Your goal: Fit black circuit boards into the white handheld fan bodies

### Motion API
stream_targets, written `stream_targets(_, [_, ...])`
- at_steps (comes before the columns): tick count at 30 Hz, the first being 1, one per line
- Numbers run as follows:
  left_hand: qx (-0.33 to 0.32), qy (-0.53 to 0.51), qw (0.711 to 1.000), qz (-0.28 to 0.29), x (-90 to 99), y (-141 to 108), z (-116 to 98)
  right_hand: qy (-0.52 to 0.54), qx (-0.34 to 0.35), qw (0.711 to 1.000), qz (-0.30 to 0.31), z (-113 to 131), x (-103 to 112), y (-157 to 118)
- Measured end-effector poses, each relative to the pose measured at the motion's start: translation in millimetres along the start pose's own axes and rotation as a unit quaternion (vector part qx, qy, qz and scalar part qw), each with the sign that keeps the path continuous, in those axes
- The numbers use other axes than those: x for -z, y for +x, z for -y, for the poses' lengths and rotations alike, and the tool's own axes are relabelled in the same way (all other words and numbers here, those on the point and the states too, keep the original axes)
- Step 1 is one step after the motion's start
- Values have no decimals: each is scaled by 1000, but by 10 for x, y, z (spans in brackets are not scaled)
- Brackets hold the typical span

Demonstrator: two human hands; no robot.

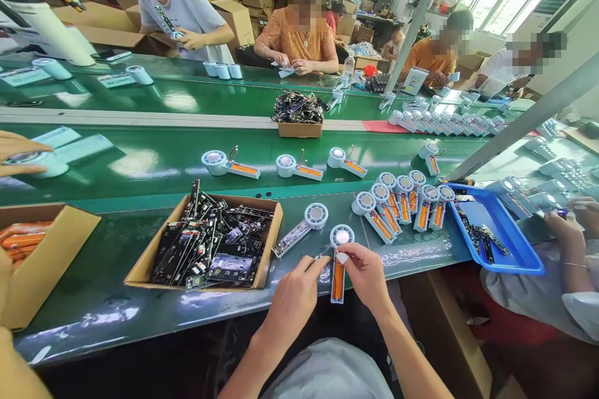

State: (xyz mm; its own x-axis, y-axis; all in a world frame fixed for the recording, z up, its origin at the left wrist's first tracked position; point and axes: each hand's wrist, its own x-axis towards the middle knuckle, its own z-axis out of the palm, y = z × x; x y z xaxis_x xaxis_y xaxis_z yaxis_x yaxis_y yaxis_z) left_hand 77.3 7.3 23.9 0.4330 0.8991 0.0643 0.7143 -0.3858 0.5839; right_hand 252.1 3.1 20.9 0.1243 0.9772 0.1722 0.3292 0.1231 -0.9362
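Between my hands is a light-blue handheld fan casing [342, 235], its round head away from me and its open handle, with an orange battery [337, 280] inside, pointing toward me at the table's front edge. My right hand [367, 277] is closed in a pinch at the neck, just below the head. From the other side my left hand [296, 290] brings thumb and forefinger together close to the neck; whatever small piece is in them is too small to make out. Left of this casing lies another fan [316, 216] with a circuit board [293, 239] on its handle.
A cardboard box of circuit boards [276, 243] stands at left, several fan casings [387, 181] at right beside a blue tray [515, 243]. More fans [285, 166] lie on the green belt [187, 165]. Co-workers sit opposite; others' hands reach in at both sides.
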Motion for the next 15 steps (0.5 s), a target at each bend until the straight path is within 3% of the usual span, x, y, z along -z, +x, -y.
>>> stream_targets(4, [30, -107, 992, -62, -64, 16, 30, -100, 83, 991, -31, 54, -34, -23])
stream_targets(7, [81, -152, 982, -71, -102, 26, 18, -134, 96, 986, -31, 117, -55, -2])
stream_targets(10, [107, -196, 972, -73, -98, 38, -9, -129, 67, 989, 5, 172, -46, 35])
stream_targets(15, [135, -258, 955, -60, -32, 63, -32, -59, -42, 996, 53, 209, -10, 89])
